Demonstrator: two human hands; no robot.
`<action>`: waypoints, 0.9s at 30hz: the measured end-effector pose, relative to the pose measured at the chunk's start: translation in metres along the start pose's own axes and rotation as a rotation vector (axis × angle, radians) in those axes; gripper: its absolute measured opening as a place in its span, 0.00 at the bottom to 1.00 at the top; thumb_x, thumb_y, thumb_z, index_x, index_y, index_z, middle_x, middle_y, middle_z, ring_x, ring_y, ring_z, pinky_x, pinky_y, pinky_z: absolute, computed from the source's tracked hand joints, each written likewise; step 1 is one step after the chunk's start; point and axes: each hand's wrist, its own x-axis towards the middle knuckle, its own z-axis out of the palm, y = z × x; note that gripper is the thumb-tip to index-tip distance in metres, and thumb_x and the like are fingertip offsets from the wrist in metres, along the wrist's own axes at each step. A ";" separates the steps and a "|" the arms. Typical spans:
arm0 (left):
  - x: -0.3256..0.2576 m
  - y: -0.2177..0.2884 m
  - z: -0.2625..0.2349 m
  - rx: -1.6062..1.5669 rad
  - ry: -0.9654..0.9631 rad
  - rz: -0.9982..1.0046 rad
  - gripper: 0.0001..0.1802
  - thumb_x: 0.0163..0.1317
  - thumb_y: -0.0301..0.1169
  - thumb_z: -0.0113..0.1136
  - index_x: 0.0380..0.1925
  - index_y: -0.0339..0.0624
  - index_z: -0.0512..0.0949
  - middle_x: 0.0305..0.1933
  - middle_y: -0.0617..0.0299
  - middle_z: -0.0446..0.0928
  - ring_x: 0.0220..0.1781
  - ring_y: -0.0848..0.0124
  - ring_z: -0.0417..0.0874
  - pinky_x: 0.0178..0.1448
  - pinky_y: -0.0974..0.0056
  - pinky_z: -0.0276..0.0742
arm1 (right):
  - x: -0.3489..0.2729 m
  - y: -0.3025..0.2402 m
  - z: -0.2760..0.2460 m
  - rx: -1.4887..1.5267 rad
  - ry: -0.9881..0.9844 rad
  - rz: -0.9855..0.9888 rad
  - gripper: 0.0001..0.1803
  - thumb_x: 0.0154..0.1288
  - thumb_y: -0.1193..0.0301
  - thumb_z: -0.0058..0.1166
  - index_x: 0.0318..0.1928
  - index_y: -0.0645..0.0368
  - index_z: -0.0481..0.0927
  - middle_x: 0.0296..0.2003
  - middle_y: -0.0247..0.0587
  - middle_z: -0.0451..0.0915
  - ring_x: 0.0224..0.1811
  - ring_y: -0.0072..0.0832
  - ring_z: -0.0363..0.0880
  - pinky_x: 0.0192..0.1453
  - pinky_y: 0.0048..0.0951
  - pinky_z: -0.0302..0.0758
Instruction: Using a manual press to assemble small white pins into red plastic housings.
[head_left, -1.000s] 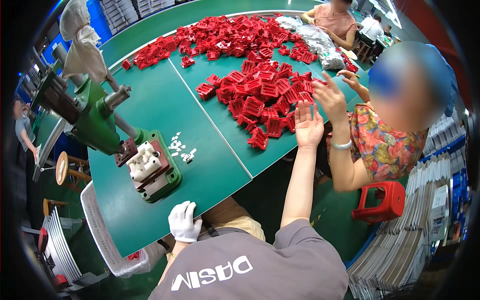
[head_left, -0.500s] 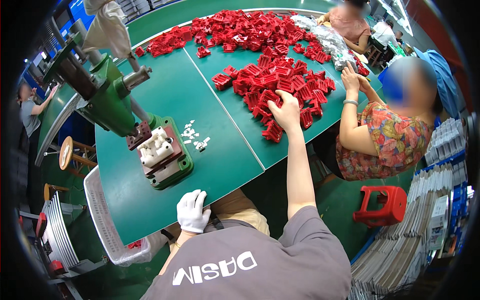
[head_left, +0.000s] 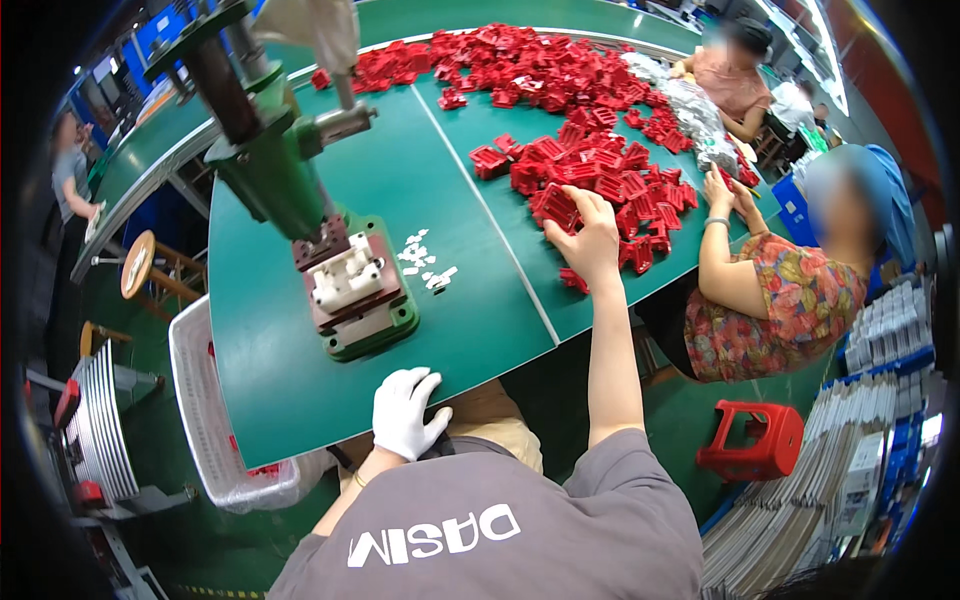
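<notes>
My bare right hand is closed on a red plastic part, a small slotted frame, at the near left side of a loose pile of like red parts. Its fingers and thumb grip the part's right side and hide some of it. My left hand, in a white glove, rests at the table's front edge with its fingers out and thumb apart, holding nothing. Beyond it stands a green hand press with a white block-like fixture under its ram. Small white pieces lie scattered to the press's right.
A larger heap of red parts covers the far side of the green table. A white basket stands below the table's left edge. At right a co-worker in a flowered shirt sits, a red stool nearby.
My right hand has taken a red part at the pile's edge and turned it up slightly. The thumb of my left hand has spread outward. The whole view has shifted, moving the table rightward.
</notes>
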 end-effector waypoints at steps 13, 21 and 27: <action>0.077 -0.059 -0.074 -0.568 0.003 -0.258 0.40 0.52 0.35 0.71 0.64 0.40 0.65 0.63 0.51 0.69 0.65 0.60 0.71 0.69 0.57 0.66 | -0.054 -0.165 0.046 0.595 -0.417 -0.140 0.33 0.44 0.75 0.72 0.54 0.64 0.75 0.46 0.44 0.80 0.46 0.33 0.81 0.50 0.30 0.78; 0.052 -0.085 -0.078 -0.577 -0.006 -0.224 0.34 0.49 0.35 0.72 0.57 0.42 0.71 0.55 0.53 0.74 0.57 0.57 0.77 0.63 0.59 0.72 | -0.066 -0.187 0.064 0.687 -0.527 -0.114 0.31 0.47 0.76 0.69 0.54 0.61 0.74 0.48 0.45 0.79 0.53 0.37 0.78 0.55 0.33 0.75; 0.059 -0.100 -0.095 -0.668 0.078 -0.309 0.33 0.49 0.33 0.72 0.56 0.38 0.71 0.53 0.54 0.77 0.53 0.63 0.80 0.59 0.62 0.76 | -0.075 -0.187 0.078 0.951 -0.420 0.071 0.34 0.53 0.75 0.66 0.62 0.59 0.70 0.56 0.42 0.77 0.60 0.31 0.74 0.56 0.33 0.76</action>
